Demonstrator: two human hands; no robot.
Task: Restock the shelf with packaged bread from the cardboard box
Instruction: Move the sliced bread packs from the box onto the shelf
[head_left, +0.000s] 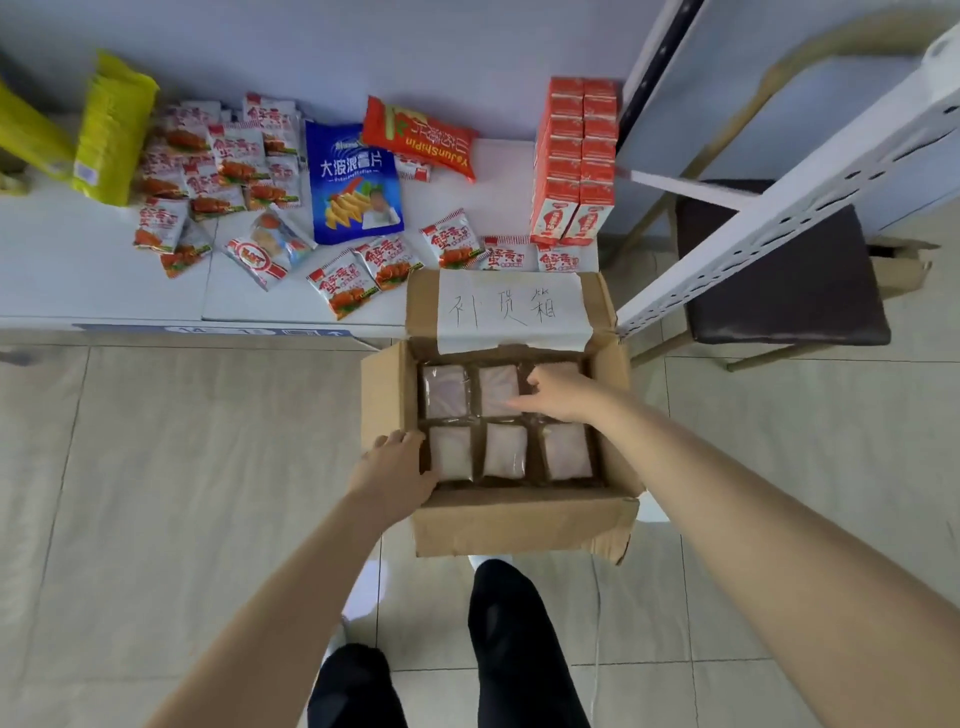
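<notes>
The left hand (395, 462) gripped the near-left rim of the cardboard box (519, 525) on the floor. Just beyond, the right hand (558, 397) curled its fingers onto the far-right bread packet (569, 368), one of six lying flat inside. The shelf (104, 280) lay farther off, to the left.

On the white platform (104, 280) a blue crisp bag (356, 182) lies among scattered red-and-white snack packets (236, 156), a red bag (421, 137) just behind it. Yellow bags (111, 130) stand at the left, orange-red cartons (574, 161) in two rows at the right. A dark-cushioned chair (779, 296) stands on the tiled floor (182, 467)
</notes>
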